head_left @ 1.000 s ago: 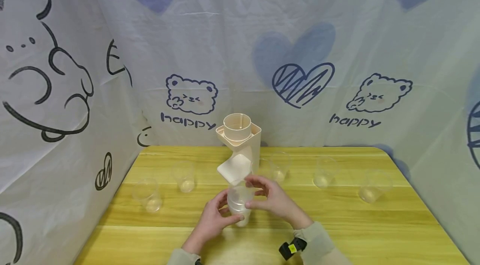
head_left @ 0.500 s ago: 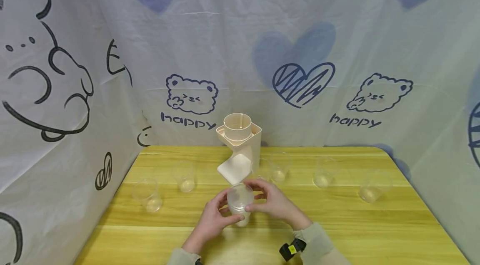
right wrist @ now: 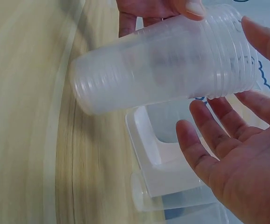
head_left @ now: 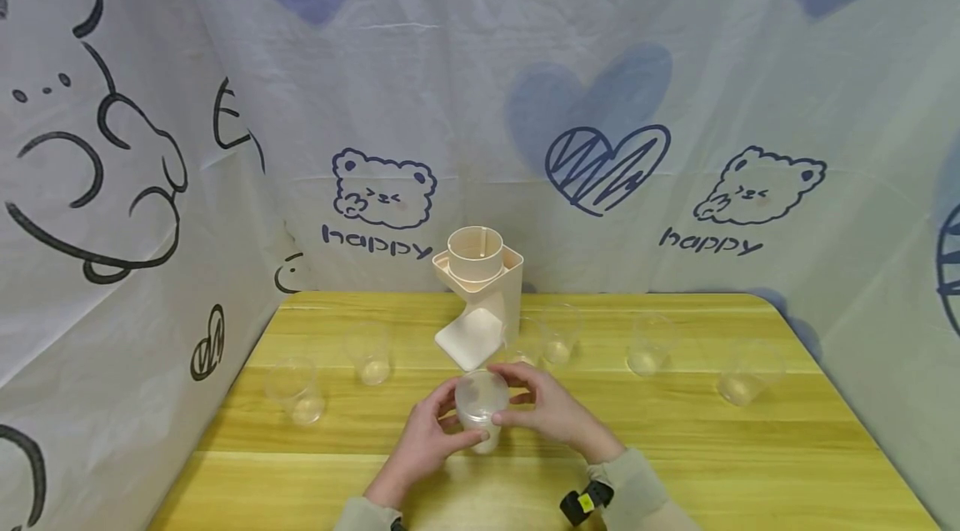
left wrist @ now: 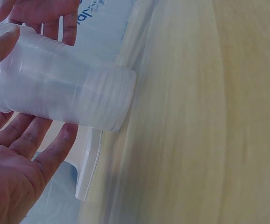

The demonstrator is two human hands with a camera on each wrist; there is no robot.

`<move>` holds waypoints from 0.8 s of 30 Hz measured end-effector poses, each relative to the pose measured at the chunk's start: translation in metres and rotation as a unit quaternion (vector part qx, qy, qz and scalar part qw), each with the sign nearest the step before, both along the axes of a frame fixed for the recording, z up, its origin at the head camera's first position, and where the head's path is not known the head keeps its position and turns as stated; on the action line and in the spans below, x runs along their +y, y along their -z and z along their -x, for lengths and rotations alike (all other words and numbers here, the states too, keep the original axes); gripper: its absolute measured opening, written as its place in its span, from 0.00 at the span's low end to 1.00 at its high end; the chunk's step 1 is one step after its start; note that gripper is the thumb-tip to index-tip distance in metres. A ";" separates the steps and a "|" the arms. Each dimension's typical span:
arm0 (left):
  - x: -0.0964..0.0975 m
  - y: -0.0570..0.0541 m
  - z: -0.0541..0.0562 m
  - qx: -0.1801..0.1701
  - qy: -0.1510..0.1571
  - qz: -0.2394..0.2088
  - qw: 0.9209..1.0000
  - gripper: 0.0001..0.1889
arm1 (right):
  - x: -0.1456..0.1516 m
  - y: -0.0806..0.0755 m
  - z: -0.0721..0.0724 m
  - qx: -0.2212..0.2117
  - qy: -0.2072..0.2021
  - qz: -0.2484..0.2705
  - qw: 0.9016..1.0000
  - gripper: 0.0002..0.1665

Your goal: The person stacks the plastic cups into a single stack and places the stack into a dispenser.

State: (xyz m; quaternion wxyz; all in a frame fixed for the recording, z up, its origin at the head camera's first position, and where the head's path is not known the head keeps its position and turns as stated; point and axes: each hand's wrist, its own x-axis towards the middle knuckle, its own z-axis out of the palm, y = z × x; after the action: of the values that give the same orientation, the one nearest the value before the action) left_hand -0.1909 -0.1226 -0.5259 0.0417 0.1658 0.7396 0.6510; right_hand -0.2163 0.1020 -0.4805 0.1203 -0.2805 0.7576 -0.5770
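Note:
A nested stack of clear plastic cups (head_left: 478, 423) stands upright near the front middle of the table, rims upward. My left hand (head_left: 426, 438) grips the stack from the left, thumb across its near side. On the right, my right hand (head_left: 546, 406) holds the stack's upper end, with its thumb at the near side of the rims and its fingers behind. Several close-set rims of the cup stack (right wrist: 223, 51) show in the right wrist view. The left wrist view shows the stack's ribbed lower end (left wrist: 107, 95) close to the tabletop.
A beige cup holder (head_left: 480, 285) with a round tube on top and a flat tray stands behind the stack. Single clear cups stand at left (head_left: 303, 406), with others at right, such as a far-right cup (head_left: 742, 385). A printed cloth (head_left: 480, 97) hangs behind the table.
The topmost cup has sunk lower into the stack, and my right hand has come down slightly with it. My left hand keeps its place.

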 end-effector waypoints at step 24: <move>0.001 -0.001 -0.001 0.003 0.005 0.000 1.000 0.40 | 0.000 0.008 -0.004 -0.020 0.004 0.022 1.000 0.37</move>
State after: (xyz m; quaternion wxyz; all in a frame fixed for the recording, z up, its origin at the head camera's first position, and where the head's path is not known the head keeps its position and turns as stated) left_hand -0.1901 -0.1221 -0.5253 0.0431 0.1717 0.7387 0.6504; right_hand -0.2124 0.1024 -0.4884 0.1269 -0.2690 0.7434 -0.5991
